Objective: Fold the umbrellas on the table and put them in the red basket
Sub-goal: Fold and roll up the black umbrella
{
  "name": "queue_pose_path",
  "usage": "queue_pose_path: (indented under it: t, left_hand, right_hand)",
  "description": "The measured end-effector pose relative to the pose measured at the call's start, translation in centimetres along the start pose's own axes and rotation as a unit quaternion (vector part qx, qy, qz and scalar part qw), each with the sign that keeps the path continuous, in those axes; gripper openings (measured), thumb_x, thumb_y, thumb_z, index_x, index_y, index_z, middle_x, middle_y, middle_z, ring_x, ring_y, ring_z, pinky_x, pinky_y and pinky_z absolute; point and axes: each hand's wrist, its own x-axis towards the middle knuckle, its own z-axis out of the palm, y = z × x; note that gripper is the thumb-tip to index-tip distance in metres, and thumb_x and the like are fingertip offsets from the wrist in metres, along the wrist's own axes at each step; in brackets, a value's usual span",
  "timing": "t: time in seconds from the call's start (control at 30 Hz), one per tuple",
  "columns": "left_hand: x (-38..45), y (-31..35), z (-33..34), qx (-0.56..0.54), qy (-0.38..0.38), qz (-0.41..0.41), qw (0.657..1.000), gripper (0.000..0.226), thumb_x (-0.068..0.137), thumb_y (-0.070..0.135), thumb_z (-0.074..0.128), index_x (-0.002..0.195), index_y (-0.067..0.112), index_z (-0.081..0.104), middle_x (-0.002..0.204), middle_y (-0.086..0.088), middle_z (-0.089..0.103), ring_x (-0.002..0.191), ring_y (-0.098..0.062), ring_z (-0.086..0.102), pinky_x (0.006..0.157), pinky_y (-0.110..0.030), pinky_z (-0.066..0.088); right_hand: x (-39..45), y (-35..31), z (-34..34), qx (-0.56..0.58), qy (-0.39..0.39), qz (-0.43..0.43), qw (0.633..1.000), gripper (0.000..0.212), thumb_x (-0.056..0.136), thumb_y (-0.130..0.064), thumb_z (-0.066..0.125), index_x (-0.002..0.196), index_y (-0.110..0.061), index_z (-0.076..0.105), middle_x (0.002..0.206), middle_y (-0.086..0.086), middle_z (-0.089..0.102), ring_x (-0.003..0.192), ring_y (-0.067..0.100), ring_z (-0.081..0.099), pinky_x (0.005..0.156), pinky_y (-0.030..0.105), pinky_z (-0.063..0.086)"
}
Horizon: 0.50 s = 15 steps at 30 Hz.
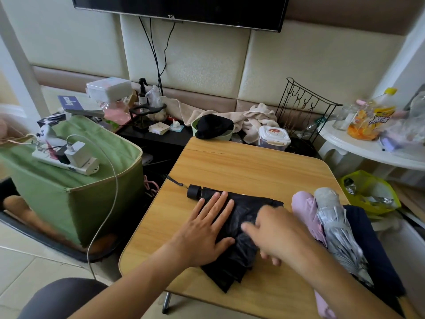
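Desk (241, 164): light wood top with rounded corners; a crack line runs across its far end.
Black umbrella (239, 229): collapsed and lying flat near the middle of the desk, its cloth loose and crumpled, spreading toward the near edge.
Handle (193, 192): black, round, pointing to the far left, with a short strap trailing toward the desk's left edge.
Left hand (207, 229): flat on the black cloth just below the handle, fingers straight and spread, pressing down; grip wide, holding nothing.
Right hand (273, 233): blurred, over the right part of the black cloth, one finger stretched toward the left hand, the others bent under; whether its grip pinches the cloth I cannot tell.
Lilac umbrella (303, 208): folded, lying on the right side of the desk, just beside the black one.
Silver umbrella (338, 224): folded, resting against the lilac one on its right side.
Dark blue cloth (368, 240): beneath and to the right of the silver umbrella, at the desk's right edge.
Green fabric box (76, 178): on the floor, left of the desk, with a power strip (69, 162) on top.
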Motion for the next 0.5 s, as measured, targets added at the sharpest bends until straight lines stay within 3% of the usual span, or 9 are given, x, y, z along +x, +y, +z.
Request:
queue_pose_path:
  t: [0.07,0.13,0.23,0.33,0.4,0.5]
  left_hand:
    - [0.1,0.0,0.2,0.000,-0.008,0.000,1.000,0.082,0.102,0.066,0.018,0.161,0.023,-0.019,0.168,0.000,-0.029,0.153,-0.016,-0.032,0.127,-0.044,-0.008]
    - [0.0,0.0,0.2,0.002,-0.015,0.002,1.000,0.082,0.103,0.066,0.018,0.161,0.023,-0.020,0.167,0.000,-0.031,0.152,-0.015,-0.034,0.127,-0.044,-0.009]
    - [0.0,0.0,0.3,-0.004,-0.012,0.006,1.000,0.083,0.104,0.066,0.021,0.161,0.022,-0.020,0.167,-0.001,-0.031,0.152,-0.015,-0.033,0.127,-0.043,-0.010]
    - [0.0,0.0,0.4,-0.004,-0.008,0.004,1.000,0.084,0.104,0.066,0.022,0.162,0.019,-0.016,0.168,-0.003,-0.027,0.153,-0.016,-0.031,0.126,-0.043,-0.008]
    - [-0.3,0.1,0.6,0.005,0.000,-0.005,1.000,0.085,0.104,0.068,0.021,0.163,0.015,-0.010,0.170,-0.007,-0.021,0.155,-0.019,-0.025,0.126,-0.042,-0.007]
    - [-0.9,0.4,1.0,0.023,-0.003,-0.041,0.999,0.088,0.105,0.069,0.021,0.163,0.004,0.011,0.171,-0.014,0.002,0.159,-0.027,-0.001,0.123,-0.042,0.005]
  right_hand:
    - [0.8,-1.3,-0.3,-0.011,0.155,-0.035,0.987,0.044,0.107,-0.043,0.038,0.073,-0.018,0.048,0.073,0.001,0.064,0.066,0.029,0.061,0.060,0.036,0.049]
    - [2.6,-2.3,0.5,0.005,0.220,-0.085,0.972,0.037,0.111,-0.039,0.031,0.088,-0.020,0.052,0.084,0.000,0.059,0.075,0.025,0.054,0.061,0.036,0.036]
    - [6.6,-2.3,4.0,-0.038,0.215,-0.104,0.970,0.041,0.112,-0.040,0.023,0.120,-0.018,0.058,0.112,0.000,0.065,0.098,0.020,0.059,0.079,0.031,0.041]
    - [8.8,-1.1,7.5,-0.071,0.196,-0.059,0.976,0.064,0.110,-0.050,0.009,0.131,-0.017,0.060,0.128,0.001,0.067,0.124,0.023,0.057,0.111,0.039,0.038]
    - [8.9,-0.4,8.6,-0.066,0.214,-0.063,0.973,0.075,0.108,-0.055,0.005,0.138,-0.014,0.060,0.131,0.004,0.068,0.128,0.026,0.057,0.115,0.043,0.037]
    - [8.8,0.7,9.4,-0.069,0.234,-0.077,0.967,0.073,0.108,-0.055,0.008,0.151,-0.013,0.050,0.141,0.007,0.062,0.134,0.027,0.054,0.119,0.045,0.036]
